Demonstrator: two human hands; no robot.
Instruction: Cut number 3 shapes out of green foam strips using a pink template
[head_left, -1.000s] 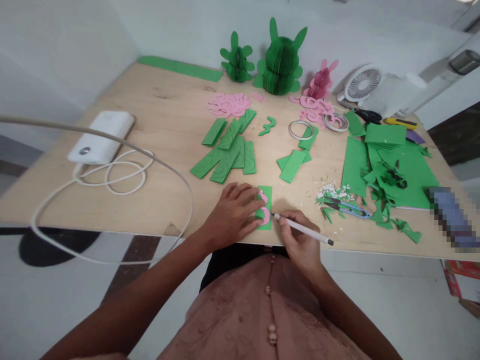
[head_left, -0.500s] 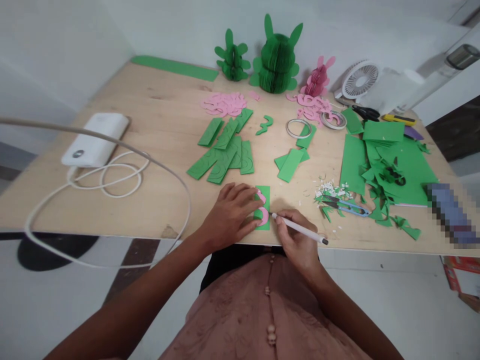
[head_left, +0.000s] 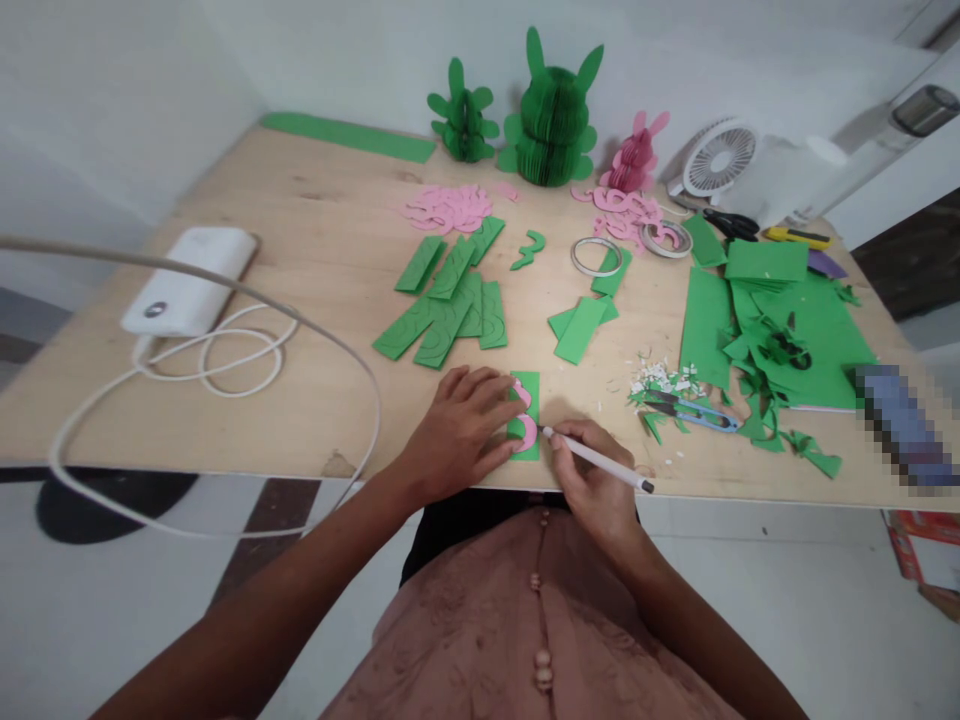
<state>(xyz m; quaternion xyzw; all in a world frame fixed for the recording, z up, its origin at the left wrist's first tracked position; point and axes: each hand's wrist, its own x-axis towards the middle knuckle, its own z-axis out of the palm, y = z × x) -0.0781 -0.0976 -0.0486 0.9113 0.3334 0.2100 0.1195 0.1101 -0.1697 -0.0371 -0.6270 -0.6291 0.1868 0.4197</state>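
Note:
My left hand [head_left: 471, 430] lies flat with fingers stretched, pressing a pink curved paper cutout [head_left: 529, 432] onto a green paper rectangle [head_left: 528, 382]. The fingers cover part of the cutout. Between thumb and fingers of my right hand [head_left: 596, 475] is a white pen [head_left: 600, 459]. Its tip points left, at the right edge of the cutout. Beyond my left hand lie several green paper strips [head_left: 446, 320] with curves drawn on them. A green wavy cutout [head_left: 529, 248] rests farther back. Small scissors [head_left: 694, 411] with blue handles lie right of my right hand, among paper scraps.
Green and pink paper rabbits [head_left: 556, 125] stand along the wall, near pink cutouts [head_left: 454, 208]. Tape rolls [head_left: 597, 271], a fan [head_left: 721, 160] and green sheets [head_left: 840, 340] occupy the right. A white power bank [head_left: 191, 280] with a looped cable lies left.
The pen's rear end has dipped slightly down and left, while its tip stays by the cutout. My left hand has kept its place.

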